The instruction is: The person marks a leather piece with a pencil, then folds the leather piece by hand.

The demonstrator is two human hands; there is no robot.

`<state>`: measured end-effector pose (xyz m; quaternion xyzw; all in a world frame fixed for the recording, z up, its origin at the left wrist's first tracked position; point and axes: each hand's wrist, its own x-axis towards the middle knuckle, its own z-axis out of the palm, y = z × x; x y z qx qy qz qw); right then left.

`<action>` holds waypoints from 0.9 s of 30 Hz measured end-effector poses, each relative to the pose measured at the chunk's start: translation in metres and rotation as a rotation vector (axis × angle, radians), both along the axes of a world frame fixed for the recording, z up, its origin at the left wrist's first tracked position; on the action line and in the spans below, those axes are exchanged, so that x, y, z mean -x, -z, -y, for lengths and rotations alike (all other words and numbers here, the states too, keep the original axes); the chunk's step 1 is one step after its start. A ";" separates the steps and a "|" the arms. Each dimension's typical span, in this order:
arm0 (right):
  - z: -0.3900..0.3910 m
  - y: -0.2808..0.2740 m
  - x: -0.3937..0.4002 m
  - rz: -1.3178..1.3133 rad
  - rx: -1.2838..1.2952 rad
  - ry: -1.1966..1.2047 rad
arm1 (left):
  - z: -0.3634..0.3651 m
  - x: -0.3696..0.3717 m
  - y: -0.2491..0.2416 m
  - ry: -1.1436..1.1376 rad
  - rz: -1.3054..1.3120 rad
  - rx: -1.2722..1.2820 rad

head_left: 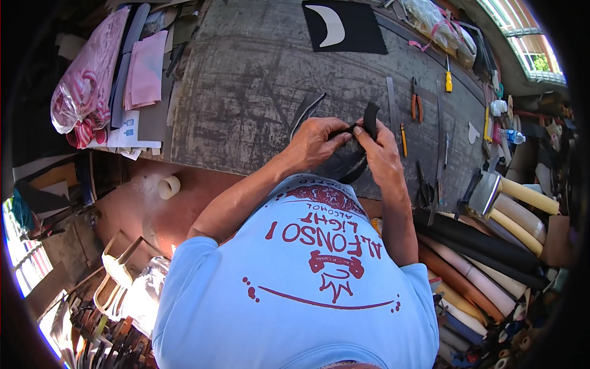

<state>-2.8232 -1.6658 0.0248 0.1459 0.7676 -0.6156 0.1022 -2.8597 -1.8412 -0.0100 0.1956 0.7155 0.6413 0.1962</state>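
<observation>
Close to the front edge of the worktable (246, 80), both my hands hold one long black strip (371, 117) of flexible material. My left hand (316, 142) pinches it between thumb and fingers. My right hand (378, 150) grips it a short way to the right, with one end standing up above the fingers. The rest of the strip curves down between my hands and my shirt. Beyond my left hand lies a dark piece with a pale edge (305, 111). What exactly the fingertips do is partly hidden.
To the right lie a yellow pencil (404, 140), pliers (417, 101), a yellow-handled screwdriver (448, 80), scissors (424, 187) and metal rulers (391, 101). A black sheet with a white crescent (362, 27) lies at the back. Pink material (145, 71) sits left; material rolls (485, 246) stand right.
</observation>
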 end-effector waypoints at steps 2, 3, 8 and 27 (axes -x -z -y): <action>-0.001 0.002 -0.001 -0.006 0.032 -0.016 | 0.001 0.000 0.004 0.024 0.129 -0.026; -0.004 0.003 -0.001 -0.004 0.065 -0.032 | 0.002 0.000 0.005 0.035 0.193 -0.039; -0.013 0.012 0.000 0.052 0.296 0.003 | 0.006 0.005 0.004 0.016 0.212 -0.013; 0.022 -0.026 -0.015 -0.398 -0.399 -0.096 | 0.013 0.018 0.009 0.063 0.344 -0.129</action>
